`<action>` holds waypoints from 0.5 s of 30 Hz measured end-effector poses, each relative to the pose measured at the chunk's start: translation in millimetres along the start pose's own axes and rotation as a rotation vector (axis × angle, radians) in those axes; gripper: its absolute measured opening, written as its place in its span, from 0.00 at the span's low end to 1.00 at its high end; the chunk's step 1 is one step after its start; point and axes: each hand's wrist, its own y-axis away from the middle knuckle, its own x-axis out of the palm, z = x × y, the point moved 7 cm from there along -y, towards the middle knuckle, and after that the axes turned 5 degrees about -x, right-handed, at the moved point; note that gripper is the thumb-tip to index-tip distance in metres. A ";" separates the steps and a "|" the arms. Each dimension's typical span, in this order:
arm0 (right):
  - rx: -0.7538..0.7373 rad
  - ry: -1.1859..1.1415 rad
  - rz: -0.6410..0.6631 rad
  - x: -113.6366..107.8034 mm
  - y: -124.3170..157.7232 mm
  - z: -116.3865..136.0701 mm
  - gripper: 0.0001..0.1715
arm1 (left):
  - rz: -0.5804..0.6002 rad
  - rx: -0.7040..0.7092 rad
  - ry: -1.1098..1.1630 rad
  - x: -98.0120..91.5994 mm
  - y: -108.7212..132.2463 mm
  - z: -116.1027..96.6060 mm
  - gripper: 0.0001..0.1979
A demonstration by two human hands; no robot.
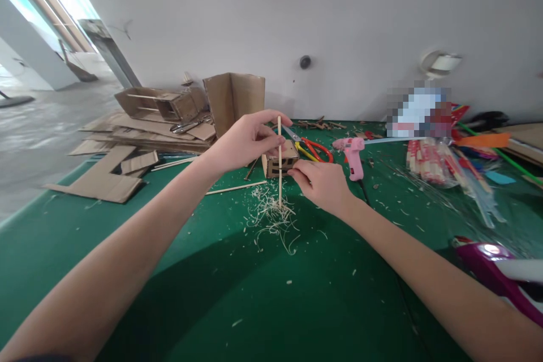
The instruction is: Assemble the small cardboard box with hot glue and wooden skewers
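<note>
A thin wooden stick (280,181) stands upright, its lower end in a heap of curled wood shavings (271,215) on the green tabletop. My left hand (254,138) grips it near the top, thumb and fingers closed. Just right of the stick, my right hand (324,184) is closed, its fingertips close to the stick's middle; whatever it may hold is hidden. A small cardboard box (271,167) with slots sits behind the stick. Another wooden stick (235,188) lies flat to the left. Scissors (316,150) with red and yellow handles rest behind my right hand.
A pink glue gun (354,158) stands at right, its cable running forward. Cardboard sheets (114,172) and a cardboard structure (169,103) are piled at left. Bundled sticks (428,164) lie right, with a purple tool (487,260) nearer. A grey wall (297,17) closes the back.
</note>
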 end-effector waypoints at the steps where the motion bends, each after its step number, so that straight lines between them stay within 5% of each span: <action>1: -0.026 -0.003 0.037 3.7 2.2 2.0 0.20 | 0.005 0.003 0.001 0.3 0.1 -0.6 0.13; 4: -0.124 -0.025 0.110 12.7 7.5 10.2 0.21 | 0.015 0.003 0.023 0.6 0.4 -1.6 0.14; 9: -0.047 0.028 0.010 6.0 4.6 4.3 0.22 | 0.038 -0.011 0.061 2.7 0.9 -3.2 0.16; 15: -0.080 0.027 0.174 16.5 10.4 6.0 0.22 | 0.038 -0.025 0.082 1.5 1.1 2.0 0.16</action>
